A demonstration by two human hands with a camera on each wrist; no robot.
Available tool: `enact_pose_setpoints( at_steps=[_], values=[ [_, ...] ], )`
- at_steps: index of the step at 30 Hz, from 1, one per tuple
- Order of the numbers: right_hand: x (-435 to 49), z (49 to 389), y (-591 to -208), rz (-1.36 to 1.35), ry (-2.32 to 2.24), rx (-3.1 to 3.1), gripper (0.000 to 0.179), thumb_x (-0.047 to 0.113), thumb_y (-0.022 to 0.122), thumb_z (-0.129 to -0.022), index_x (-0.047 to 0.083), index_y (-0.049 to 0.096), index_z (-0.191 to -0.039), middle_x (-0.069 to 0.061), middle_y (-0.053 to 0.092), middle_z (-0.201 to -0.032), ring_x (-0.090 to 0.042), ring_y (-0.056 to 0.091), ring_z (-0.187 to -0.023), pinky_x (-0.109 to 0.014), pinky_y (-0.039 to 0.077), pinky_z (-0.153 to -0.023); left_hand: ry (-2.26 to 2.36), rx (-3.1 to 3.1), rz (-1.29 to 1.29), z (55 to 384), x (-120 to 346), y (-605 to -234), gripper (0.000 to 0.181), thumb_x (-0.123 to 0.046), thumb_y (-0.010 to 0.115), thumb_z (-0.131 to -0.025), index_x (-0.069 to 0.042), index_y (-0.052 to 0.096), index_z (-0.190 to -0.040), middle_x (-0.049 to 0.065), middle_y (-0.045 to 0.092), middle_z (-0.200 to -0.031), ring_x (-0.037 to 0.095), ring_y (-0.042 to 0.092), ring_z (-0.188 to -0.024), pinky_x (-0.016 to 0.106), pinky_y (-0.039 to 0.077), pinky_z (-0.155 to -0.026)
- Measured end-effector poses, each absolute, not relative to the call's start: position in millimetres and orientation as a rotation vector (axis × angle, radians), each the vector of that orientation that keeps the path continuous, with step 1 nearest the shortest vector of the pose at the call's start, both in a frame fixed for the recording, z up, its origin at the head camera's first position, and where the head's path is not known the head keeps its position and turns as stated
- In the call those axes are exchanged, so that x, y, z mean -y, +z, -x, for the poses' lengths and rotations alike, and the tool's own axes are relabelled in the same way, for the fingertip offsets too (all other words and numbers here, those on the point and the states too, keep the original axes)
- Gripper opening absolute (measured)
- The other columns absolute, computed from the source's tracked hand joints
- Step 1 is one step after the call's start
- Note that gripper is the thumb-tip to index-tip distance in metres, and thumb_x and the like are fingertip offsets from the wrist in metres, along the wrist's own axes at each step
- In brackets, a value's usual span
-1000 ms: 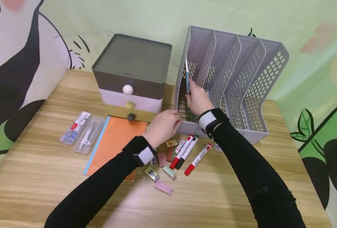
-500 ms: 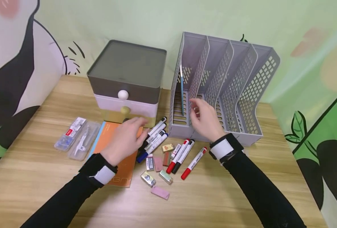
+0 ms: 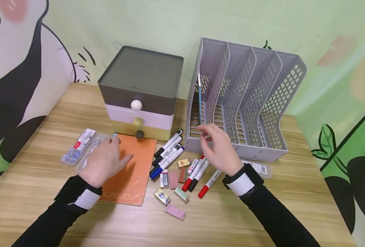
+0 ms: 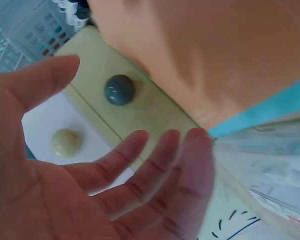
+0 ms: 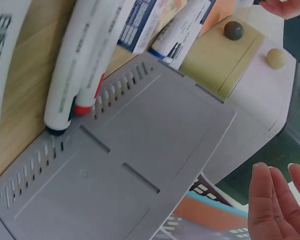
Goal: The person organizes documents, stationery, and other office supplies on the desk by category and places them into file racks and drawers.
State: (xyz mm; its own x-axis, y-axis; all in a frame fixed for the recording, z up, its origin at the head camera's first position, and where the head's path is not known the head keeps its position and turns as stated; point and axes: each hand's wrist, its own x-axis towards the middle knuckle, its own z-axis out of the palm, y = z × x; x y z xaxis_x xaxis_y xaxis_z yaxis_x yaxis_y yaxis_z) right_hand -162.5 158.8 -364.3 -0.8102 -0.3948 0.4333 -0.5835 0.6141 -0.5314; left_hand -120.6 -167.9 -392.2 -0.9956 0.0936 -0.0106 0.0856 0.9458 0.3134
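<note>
My left hand [image 3: 103, 161] hovers over the left side of an orange notebook [image 3: 131, 175] with a blue spine, overlapping a clear plastic case. Its fingers are spread and hold nothing; the left wrist view shows thumb and fingers apart above the notebook's spine end. My right hand [image 3: 219, 151], loosely bent and holding nothing, is in front of the grey file rack [image 3: 259, 154]. Inside the rack's leftmost compartment stands a thin notebook [image 3: 200, 103], blue edge outward. In the right wrist view, the right fingertips [image 5: 262, 185] show beside the rack's front wall.
A stacked drawer box [image 3: 140, 79] with round knobs stands left of the rack. Several markers [image 3: 168, 159] and erasers [image 3: 173, 180] lie between the hands. A blue-filled clear case [image 3: 80, 145] lies far left; another flat case [image 3: 258, 168] sits by the right wrist.
My right hand has let go of the notebook in the rack and drawn back towards me. My left hand has left the rack's front edge and moved left over the orange notebook.
</note>
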Motion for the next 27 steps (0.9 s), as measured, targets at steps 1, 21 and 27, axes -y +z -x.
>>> enact_pose_setpoints(
  at_steps=[1, 21, 27],
  values=[
    [-158, 161, -365, -0.808, 0.993, 2.569, 0.032, 0.005, 0.051, -0.094, 0.0, 0.065, -0.123, -0.012, 0.065, -0.111, -0.019, 0.062, -0.096, -0.032, 0.052, -0.082, 0.467, -3.064, -0.117, 120, 170, -394, 0.072, -0.042, 0.068, -0.087, 0.017, 0.047, -0.122, 0.035, 0.057, -0.11, 0.045, 0.059, -0.088, 0.054, 0.052, -0.077],
    [-144, 155, -376, -0.965, 0.997, 2.629, 0.028, 0.006, 0.051, -0.094, -0.001, 0.066, -0.117, -0.013, 0.066, -0.109, -0.018, 0.063, -0.093, -0.032, 0.054, -0.078, 0.418, -2.96, 0.037, 110, 180, -409, 0.065, -0.051, 0.084, -0.066, 0.002, 0.048, -0.074, 0.006, 0.042, -0.062, 0.025, 0.049, -0.054, 0.034, 0.04, -0.05],
    [-144, 154, -381, -0.977, 1.02, 2.634, 0.029, 0.005, 0.052, -0.094, 0.0, 0.067, -0.119, -0.009, 0.066, -0.108, -0.017, 0.062, -0.092, -0.034, 0.054, -0.078, 0.452, -2.927, 0.049, 116, 186, -409, 0.057, -0.051, 0.085, -0.062, -0.008, 0.047, -0.061, 0.0, 0.039, -0.058, 0.021, 0.045, -0.054, 0.033, 0.035, -0.051]
  ],
)
